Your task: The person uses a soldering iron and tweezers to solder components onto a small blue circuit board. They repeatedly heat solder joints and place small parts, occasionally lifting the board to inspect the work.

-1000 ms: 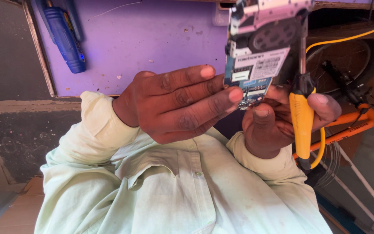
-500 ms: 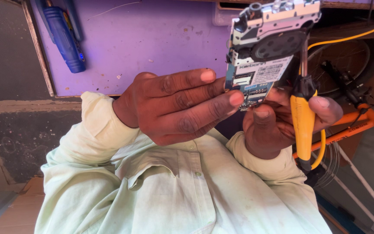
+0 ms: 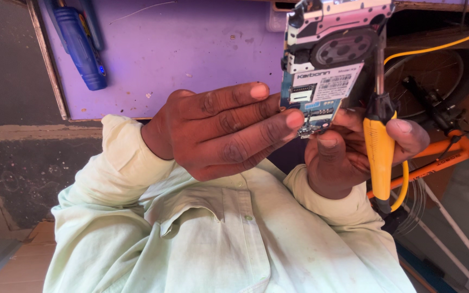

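Blue-green circuit board, stripped from a small handset, is held upright near the top edge of the frame, its upper end reaching that edge. The left hand has its fingers extended and closed together, the fingertips pressing the board's lower left edge. The right hand is curled shut, thumb against the board's bottom edge, and also grips a yellow-handled soldering iron whose metal shaft runs up along the board's right edge. The board carries a round black speaker in its upper half, a pale metal shield across the top, and a white rectangular label with dark print just below the speaker, set slightly tilted; card slots sit under it. A yellow cable arcs away to the right from behind the board. Room to the right is crowded: an orange frame and a dark wheel stand close behind the right hand. To the left there is open space over a purple surface, bordered by a pale strip along its left and lower edges. A blue-handled tool lies at that surface's upper left corner, well apart from both hands. Pale green shirt sleeves fill the lower frame.
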